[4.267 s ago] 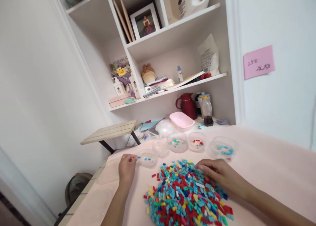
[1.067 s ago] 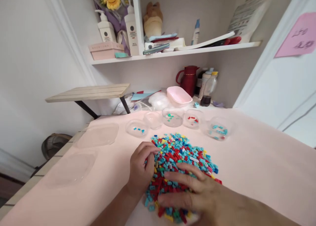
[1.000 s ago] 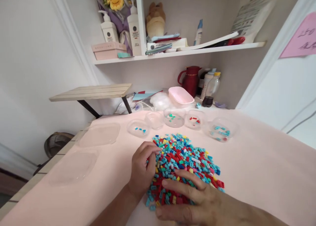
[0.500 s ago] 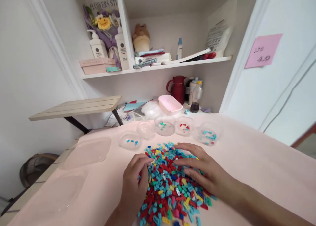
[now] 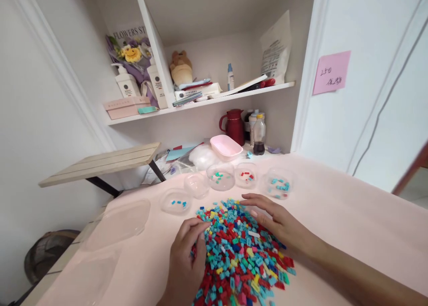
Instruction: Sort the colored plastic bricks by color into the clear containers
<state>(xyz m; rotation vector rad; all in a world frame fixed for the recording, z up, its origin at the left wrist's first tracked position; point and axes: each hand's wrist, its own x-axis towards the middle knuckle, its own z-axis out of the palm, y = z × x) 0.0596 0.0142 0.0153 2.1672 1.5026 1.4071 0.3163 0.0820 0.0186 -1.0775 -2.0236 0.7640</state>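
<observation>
A wide heap of small toy building bricks in blue, red, yellow and green lies on the table. At its left edge rests my left hand, fingers bent and held close together, the thumb near the index finger; whatever they might hold is hidden. My right hand reaches over the heap's upper right edge with fingers stretched out and nothing seen in them. Behind the heap stand clear bowls: one with blue bricks, one with green bricks, one with red bricks and one with light blue bricks.
Another clear bowl sits among them. Clear plastic lids lie at the left. A pink basin, a red jug and a bottle of dark liquid stand at the back, under a shelf.
The camera view has tilted and shifted. My right hand's fingers have drawn back toward the heap's upper right edge, uncovering a white piece. My left hand stays at the left edge.
</observation>
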